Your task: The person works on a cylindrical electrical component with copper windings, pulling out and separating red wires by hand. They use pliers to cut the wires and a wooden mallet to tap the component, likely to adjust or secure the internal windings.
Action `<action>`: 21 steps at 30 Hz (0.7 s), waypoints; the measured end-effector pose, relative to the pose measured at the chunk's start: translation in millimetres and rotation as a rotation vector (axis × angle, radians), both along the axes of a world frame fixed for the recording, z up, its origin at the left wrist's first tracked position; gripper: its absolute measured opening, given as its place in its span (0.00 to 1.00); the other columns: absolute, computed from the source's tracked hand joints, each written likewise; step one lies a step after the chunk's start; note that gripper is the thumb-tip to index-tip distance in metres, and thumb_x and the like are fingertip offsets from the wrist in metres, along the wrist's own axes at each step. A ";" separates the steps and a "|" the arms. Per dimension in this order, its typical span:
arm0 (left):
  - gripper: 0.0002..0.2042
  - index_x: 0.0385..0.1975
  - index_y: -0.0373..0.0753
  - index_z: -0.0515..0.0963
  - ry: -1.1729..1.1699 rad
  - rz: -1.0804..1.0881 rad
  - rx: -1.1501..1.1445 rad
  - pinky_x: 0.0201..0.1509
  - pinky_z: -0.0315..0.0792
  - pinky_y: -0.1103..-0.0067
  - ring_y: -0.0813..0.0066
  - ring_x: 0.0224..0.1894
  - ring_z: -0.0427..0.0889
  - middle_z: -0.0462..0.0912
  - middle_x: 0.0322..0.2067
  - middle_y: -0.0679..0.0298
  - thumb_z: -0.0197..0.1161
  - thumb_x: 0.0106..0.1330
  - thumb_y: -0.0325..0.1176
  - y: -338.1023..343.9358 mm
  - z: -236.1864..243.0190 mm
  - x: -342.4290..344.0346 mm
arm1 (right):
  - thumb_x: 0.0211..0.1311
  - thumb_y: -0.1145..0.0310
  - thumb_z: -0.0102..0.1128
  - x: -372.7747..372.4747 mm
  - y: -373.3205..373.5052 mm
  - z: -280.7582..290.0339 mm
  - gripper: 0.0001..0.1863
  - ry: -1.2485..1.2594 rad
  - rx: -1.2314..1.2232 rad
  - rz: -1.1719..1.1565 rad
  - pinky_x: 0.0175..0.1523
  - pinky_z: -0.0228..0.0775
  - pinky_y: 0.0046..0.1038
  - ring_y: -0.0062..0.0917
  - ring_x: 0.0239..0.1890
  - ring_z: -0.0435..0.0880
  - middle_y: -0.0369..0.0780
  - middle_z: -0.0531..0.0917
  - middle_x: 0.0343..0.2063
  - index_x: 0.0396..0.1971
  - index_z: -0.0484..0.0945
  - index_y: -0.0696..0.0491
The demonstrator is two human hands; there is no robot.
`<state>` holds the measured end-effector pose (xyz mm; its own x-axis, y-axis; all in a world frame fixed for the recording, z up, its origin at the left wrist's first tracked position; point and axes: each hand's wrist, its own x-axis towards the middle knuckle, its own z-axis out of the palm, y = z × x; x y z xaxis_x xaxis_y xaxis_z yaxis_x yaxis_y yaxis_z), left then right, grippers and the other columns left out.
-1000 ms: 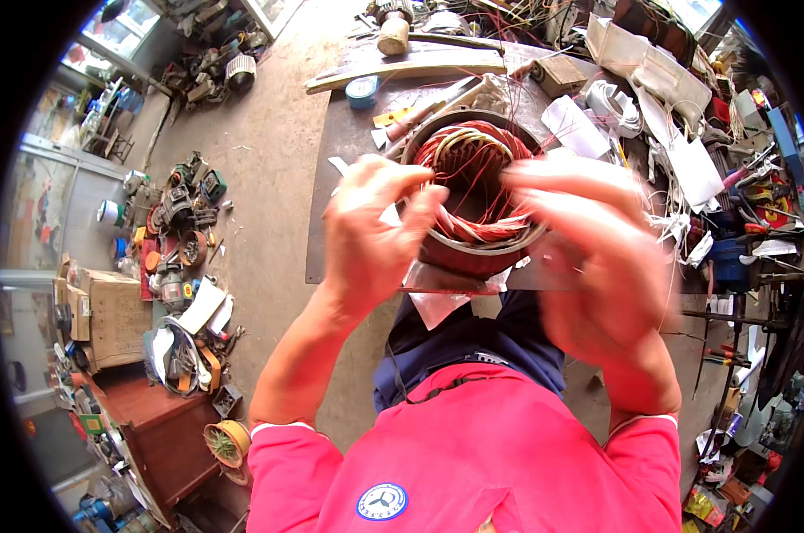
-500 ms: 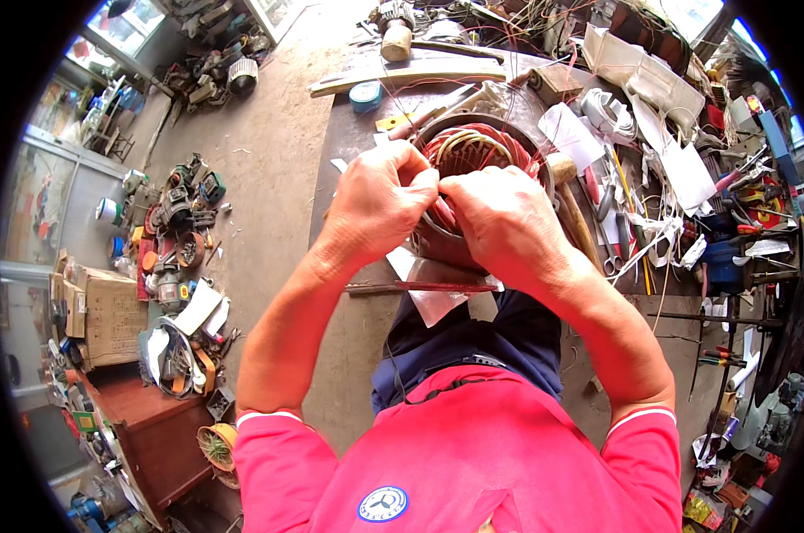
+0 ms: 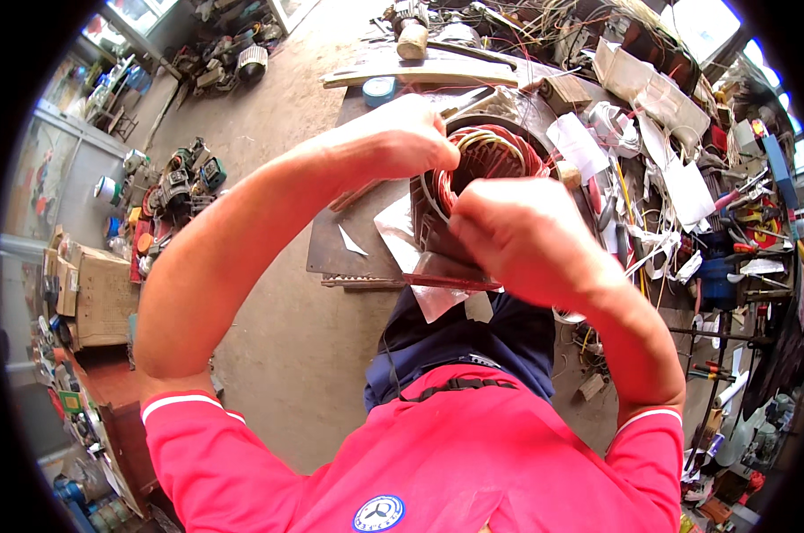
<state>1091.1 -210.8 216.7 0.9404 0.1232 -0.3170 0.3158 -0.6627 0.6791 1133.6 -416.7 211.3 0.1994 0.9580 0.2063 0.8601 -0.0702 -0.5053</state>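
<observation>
Your left hand (image 3: 415, 135), fingers curled, is at the left side of the red-wound motor housing (image 3: 530, 160) on the worktop (image 3: 331, 250); your right hand (image 3: 519, 222), curled, covers its near side. Each grip's closure and contents: cannot tell.

Coil (image 3: 533, 160): wire that looks lightly glossy to me, just beyond the right hand (image 3: 522, 226).
Strip (image 3: 419, 74): matt wood, beyond the left hand (image 3: 417, 138).
Housing (image 3: 432, 233): dull metal, near both hands.
Sheet (image 3: 579, 147): matt paper, beyond the right hand.
</observation>
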 end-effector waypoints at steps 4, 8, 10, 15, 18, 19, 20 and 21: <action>0.10 0.26 0.30 0.82 -0.059 -0.121 0.345 0.35 0.75 0.69 0.61 0.28 0.82 0.82 0.23 0.51 0.61 0.52 0.32 -18.9 15.6 8.1 | 0.58 0.71 0.61 -32.0 -3.5 -19.9 0.11 -0.016 -0.030 0.055 0.32 0.76 0.42 0.42 0.28 0.85 0.47 0.81 0.21 0.36 0.72 0.59; 0.11 0.31 0.31 0.83 -0.102 -0.246 0.662 0.42 0.79 0.64 0.49 0.37 0.86 0.84 0.29 0.44 0.61 0.54 0.32 -26.9 22.6 -3.9 | 0.57 0.71 0.60 -26.4 -2.5 7.6 0.10 -0.019 -0.106 0.121 0.38 0.76 0.43 0.44 0.34 0.85 0.51 0.83 0.27 0.36 0.75 0.60; 0.11 0.29 0.32 0.83 -0.128 -0.303 0.711 0.41 0.78 0.63 0.48 0.36 0.85 0.83 0.27 0.45 0.60 0.57 0.34 -25.5 26.8 -8.9 | 0.57 0.68 0.62 -9.0 -10.7 14.5 0.12 -0.144 -0.096 0.042 0.43 0.75 0.43 0.44 0.36 0.85 0.51 0.83 0.30 0.37 0.77 0.60; 0.11 0.29 0.31 0.80 -0.239 -0.259 0.671 0.41 0.77 0.63 0.48 0.36 0.83 0.83 0.27 0.47 0.58 0.60 0.34 -21.6 15.1 -10.9 | 0.55 0.68 0.65 38.1 -34.8 0.9 0.18 -0.293 0.069 -0.180 0.46 0.75 0.40 0.43 0.40 0.84 0.50 0.84 0.36 0.46 0.78 0.57; 0.08 0.29 0.31 0.78 -0.221 -0.038 0.480 0.38 0.76 0.67 0.56 0.32 0.84 0.83 0.25 0.51 0.57 0.62 0.30 -26.8 6.5 -6.4 | 0.53 0.75 0.64 35.5 -41.7 -9.3 0.15 -0.317 0.521 -0.016 0.40 0.76 0.38 0.40 0.34 0.84 0.46 0.83 0.32 0.43 0.78 0.58; 0.08 0.30 0.31 0.79 -0.150 0.020 0.344 0.39 0.76 0.68 0.56 0.33 0.85 0.83 0.27 0.50 0.58 0.60 0.31 -23.5 0.0 -1.7 | 0.53 0.77 0.63 30.2 -43.9 -12.0 0.14 -0.326 0.669 0.013 0.39 0.76 0.38 0.39 0.33 0.83 0.45 0.83 0.31 0.42 0.78 0.58; 0.09 0.30 0.32 0.81 -0.076 0.081 0.208 0.41 0.76 0.68 0.56 0.33 0.85 0.84 0.29 0.48 0.58 0.59 0.32 -17.8 -7.7 4.8 | 0.51 0.78 0.63 20.9 -48.4 -14.9 0.14 -0.308 0.727 0.033 0.37 0.75 0.35 0.37 0.32 0.83 0.44 0.83 0.30 0.41 0.78 0.58; 0.10 0.31 0.32 0.82 -0.001 0.139 0.071 0.43 0.77 0.68 0.56 0.34 0.85 0.85 0.31 0.47 0.59 0.58 0.32 -17.4 -7.8 9.8 | 0.49 0.79 0.63 12.0 -53.2 -17.5 0.15 -0.292 0.784 0.053 0.36 0.75 0.33 0.35 0.30 0.83 0.42 0.83 0.30 0.39 0.79 0.58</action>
